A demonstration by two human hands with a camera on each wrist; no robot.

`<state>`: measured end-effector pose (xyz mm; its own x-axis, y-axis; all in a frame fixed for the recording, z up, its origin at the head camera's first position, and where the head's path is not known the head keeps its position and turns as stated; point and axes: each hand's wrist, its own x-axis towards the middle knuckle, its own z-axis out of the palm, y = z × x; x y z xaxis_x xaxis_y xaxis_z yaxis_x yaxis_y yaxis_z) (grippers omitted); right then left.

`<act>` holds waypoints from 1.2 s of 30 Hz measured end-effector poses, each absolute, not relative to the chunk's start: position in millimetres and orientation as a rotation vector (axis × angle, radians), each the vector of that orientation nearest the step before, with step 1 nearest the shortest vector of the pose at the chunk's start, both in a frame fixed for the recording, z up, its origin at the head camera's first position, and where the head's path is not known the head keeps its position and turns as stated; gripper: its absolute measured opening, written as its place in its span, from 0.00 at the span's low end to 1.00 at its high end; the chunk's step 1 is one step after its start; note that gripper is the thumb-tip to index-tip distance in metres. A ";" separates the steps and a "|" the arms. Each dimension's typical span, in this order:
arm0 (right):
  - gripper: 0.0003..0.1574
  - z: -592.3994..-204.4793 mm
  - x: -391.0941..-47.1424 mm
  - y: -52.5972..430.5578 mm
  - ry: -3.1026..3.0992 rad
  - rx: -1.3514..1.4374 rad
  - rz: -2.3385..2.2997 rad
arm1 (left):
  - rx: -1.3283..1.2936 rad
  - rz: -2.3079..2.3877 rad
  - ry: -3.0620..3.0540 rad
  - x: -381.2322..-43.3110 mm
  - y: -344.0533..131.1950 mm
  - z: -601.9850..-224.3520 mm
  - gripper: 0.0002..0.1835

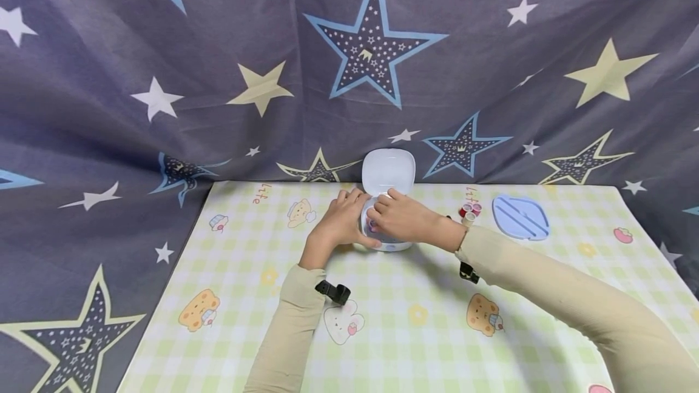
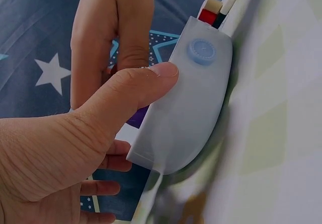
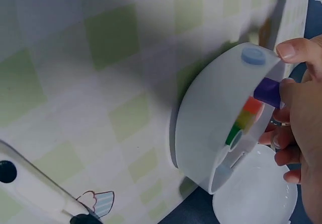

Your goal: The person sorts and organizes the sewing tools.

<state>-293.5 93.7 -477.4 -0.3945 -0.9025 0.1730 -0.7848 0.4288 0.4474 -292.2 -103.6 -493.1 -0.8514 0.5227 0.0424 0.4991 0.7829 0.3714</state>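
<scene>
A white sewing box (image 1: 394, 247) with a blue button on its front stands near the back of the table, its lid (image 1: 388, 170) raised. My left hand (image 1: 343, 220) holds the box at its left side, thumb (image 2: 163, 72) on the front rim. Over the opening, my right hand (image 1: 403, 217) pinches a purple thread spool (image 3: 267, 92), which sits partly inside the box. Orange (image 3: 253, 106), yellow (image 3: 245, 119) and green (image 3: 233, 133) spools lie in the box beside it. My hands hide much of the interior in the head view.
Red, pink and cream thread spools (image 1: 469, 211) stand together right of the box. Farther right lies a light blue tray (image 1: 521, 217) with diagonal ridges. A star-patterned curtain (image 1: 240, 138) hangs behind the table (image 1: 382, 350), which has a green checked cover.
</scene>
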 end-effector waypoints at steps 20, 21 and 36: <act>0.21 -490.3 -296.9 90.4 -2.244 1.459 -0.579 | 0.831 0.564 2.902 -291.9 -103.6 -492.5 0.58; 0.21 -490.8 -296.8 90.1 -2.243 1.457 -0.592 | 0.833 0.567 2.903 -291.9 -103.5 -492.8 0.58; 0.21 -494.0 -296.9 86.2 -2.199 1.411 -0.634 | 0.839 0.566 2.914 -292.4 -103.3 -494.8 0.57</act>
